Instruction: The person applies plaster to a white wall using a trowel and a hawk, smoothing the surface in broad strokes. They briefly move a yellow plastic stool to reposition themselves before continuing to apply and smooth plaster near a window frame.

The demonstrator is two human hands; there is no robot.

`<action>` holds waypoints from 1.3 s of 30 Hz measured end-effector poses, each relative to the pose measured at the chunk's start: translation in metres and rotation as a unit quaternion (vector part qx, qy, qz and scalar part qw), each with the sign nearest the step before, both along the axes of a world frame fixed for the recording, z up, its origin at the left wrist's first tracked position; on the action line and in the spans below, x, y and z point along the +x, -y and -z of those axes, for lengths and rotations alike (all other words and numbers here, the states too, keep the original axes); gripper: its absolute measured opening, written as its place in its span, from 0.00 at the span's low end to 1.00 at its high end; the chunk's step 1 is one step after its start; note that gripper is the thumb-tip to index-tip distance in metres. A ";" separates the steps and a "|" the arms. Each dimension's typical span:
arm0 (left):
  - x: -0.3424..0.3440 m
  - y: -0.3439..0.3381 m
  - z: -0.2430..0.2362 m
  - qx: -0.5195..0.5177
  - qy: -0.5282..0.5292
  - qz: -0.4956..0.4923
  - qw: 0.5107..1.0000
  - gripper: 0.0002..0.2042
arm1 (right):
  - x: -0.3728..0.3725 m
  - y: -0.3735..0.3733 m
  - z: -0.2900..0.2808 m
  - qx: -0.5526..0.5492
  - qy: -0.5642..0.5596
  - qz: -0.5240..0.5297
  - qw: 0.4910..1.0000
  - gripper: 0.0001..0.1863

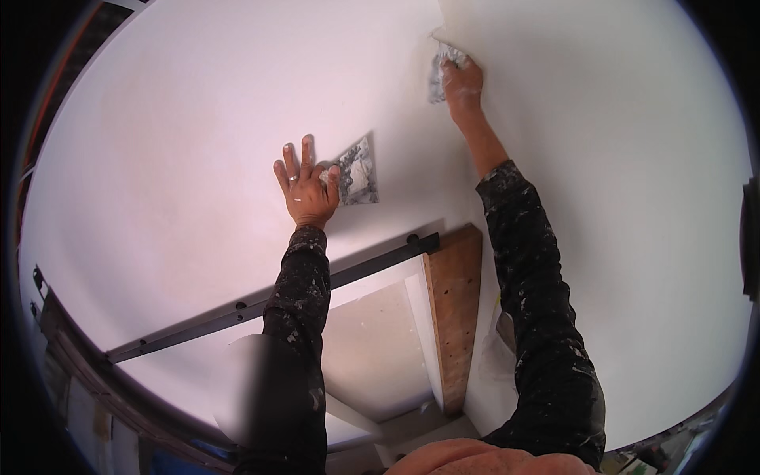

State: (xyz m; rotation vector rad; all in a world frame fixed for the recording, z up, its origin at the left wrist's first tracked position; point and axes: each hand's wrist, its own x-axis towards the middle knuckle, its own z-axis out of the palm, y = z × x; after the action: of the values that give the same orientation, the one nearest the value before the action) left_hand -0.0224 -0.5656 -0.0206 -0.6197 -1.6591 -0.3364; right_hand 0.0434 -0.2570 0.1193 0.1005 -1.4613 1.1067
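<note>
My left hand [309, 196] grips a putty knife [360, 174] between thumb and forefinger. Its wide metal blade is smeared with grey and white compound and lies close to the white wall [182, 158]. The other three fingers of that hand are spread against the wall. Higher up and to the right, my right hand [467, 85] is closed round a second compound-smeared putty knife [436, 77]. That blade is at the inside corner where two white walls meet, beside a slightly darker patch. Both handles are mostly hidden by my fingers.
Below my hands a black metal rail [360, 273] crosses the wall above a doorway. A brown wooden jamb [457, 317] stands at the opening's right side, near my right sleeve [532, 269]. Another white wall [657, 237] curves along the right.
</note>
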 end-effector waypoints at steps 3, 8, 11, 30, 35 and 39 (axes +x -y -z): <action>-0.003 0.005 0.004 -0.007 -0.004 -0.009 1.000 0.30 | 0.000 0.021 -0.008 -0.308 -0.044 -0.367 0.877 0.13; 0.000 -0.021 -0.012 -0.009 -0.019 0.008 1.000 0.28 | -0.049 -0.044 0.048 -0.246 -0.066 -0.250 0.934 0.13; -0.001 0.026 0.015 -0.014 0.015 -0.032 0.999 0.28 | -0.002 0.025 0.050 -0.126 -0.009 -0.140 0.982 0.14; 0.000 0.000 -0.001 -0.004 0.003 0.005 1.000 0.29 | -0.025 0.052 -0.052 0.120 0.048 0.375 0.918 0.24; -0.002 0.002 0.003 0.001 -0.006 0.024 1.000 0.30 | -0.058 0.037 -0.061 0.123 0.006 0.418 0.900 0.26; -0.002 0.004 0.003 -0.001 -0.011 0.023 1.000 0.30 | -0.073 0.042 -0.065 0.104 -0.006 0.452 0.886 0.27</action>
State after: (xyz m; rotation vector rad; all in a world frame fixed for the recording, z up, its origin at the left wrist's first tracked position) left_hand -0.0248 -0.5697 -0.0236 -0.6622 -1.6253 -0.3603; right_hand -0.0298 -0.2992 0.1844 -0.3954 -1.3653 0.1831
